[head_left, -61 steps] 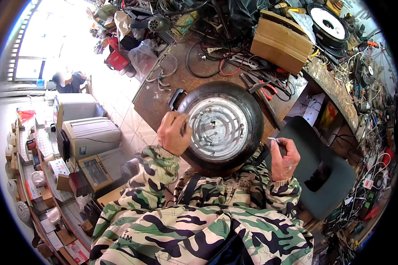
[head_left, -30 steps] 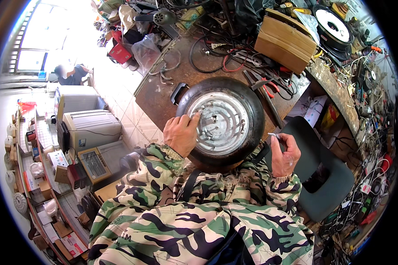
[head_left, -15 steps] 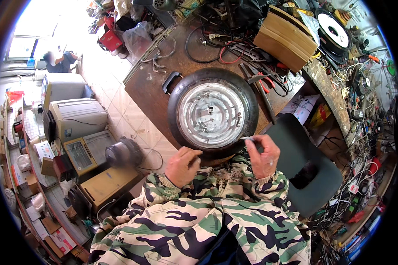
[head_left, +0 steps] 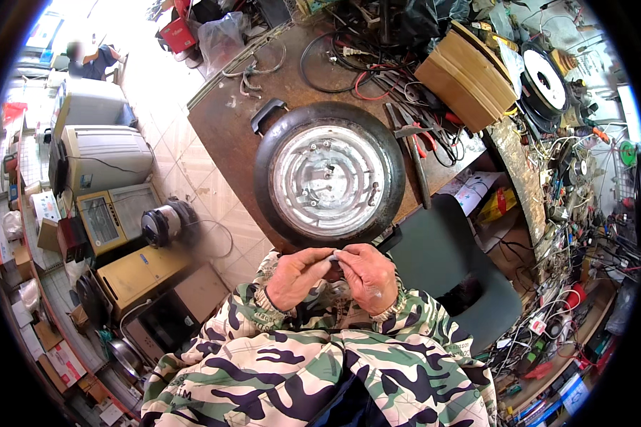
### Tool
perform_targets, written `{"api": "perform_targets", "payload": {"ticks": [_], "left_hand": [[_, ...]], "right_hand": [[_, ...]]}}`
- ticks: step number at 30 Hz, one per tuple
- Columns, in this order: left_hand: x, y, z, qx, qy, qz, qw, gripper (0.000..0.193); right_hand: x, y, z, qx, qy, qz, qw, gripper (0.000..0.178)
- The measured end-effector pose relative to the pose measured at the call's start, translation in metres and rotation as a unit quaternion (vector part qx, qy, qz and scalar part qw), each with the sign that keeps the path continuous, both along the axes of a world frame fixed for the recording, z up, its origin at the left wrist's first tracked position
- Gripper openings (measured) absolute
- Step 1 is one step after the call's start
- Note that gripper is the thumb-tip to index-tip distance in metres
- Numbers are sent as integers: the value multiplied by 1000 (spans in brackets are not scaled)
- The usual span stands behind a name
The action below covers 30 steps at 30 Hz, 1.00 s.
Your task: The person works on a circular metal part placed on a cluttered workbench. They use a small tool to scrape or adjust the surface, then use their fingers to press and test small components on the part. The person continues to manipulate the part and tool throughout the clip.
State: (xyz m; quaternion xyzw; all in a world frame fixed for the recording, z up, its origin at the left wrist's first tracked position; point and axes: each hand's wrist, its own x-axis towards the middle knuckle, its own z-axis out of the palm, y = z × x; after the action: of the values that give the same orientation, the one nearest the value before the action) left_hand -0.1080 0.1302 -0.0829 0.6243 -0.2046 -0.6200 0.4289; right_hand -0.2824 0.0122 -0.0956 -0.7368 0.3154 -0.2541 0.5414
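My left hand (head_left: 295,279) and my right hand (head_left: 368,279) meet in front of my body, fingertips pinched together. Between them shows a bit of a small greyish piece (head_left: 334,257), too small to name. Just beyond my hands, on the brown workbench (head_left: 224,135), lies a round dark pan-like appliance (head_left: 267,203) turned bottom up. A scuffed silvery disc with ring-shaped ridges (head_left: 327,181) fills its middle. One black handle (head_left: 269,114) sticks out at its far left. Neither hand touches the appliance.
Pliers with red handles (head_left: 421,142) and a long dark metal tool (head_left: 418,174) lie right of the appliance. Behind are tangled cables (head_left: 313,67) and a cardboard box (head_left: 466,75). A dark green chair (head_left: 449,256) stands at my right. Old appliances (head_left: 107,156) line the left; a person (head_left: 96,60) is far left.
My right hand has moved left with the small piece, and my left hand has come in to meet it. The whole view has shifted slightly.
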Motion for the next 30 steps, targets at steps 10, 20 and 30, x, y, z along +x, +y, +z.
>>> {"api": "perform_targets", "payload": {"ticks": [10,20,30], "left_hand": [[7,21,-13,-35,105,76,991,18],[-10,32,-12,-39,214,84,972,14],[-27,7,3,-93,49,44,994,31]], "right_hand": [[-8,1,12,121,-69,57,989,18],[-14,42,37,-55,11,7,998,27],[-16,-3,24,-121,22,47,991,23]]}}
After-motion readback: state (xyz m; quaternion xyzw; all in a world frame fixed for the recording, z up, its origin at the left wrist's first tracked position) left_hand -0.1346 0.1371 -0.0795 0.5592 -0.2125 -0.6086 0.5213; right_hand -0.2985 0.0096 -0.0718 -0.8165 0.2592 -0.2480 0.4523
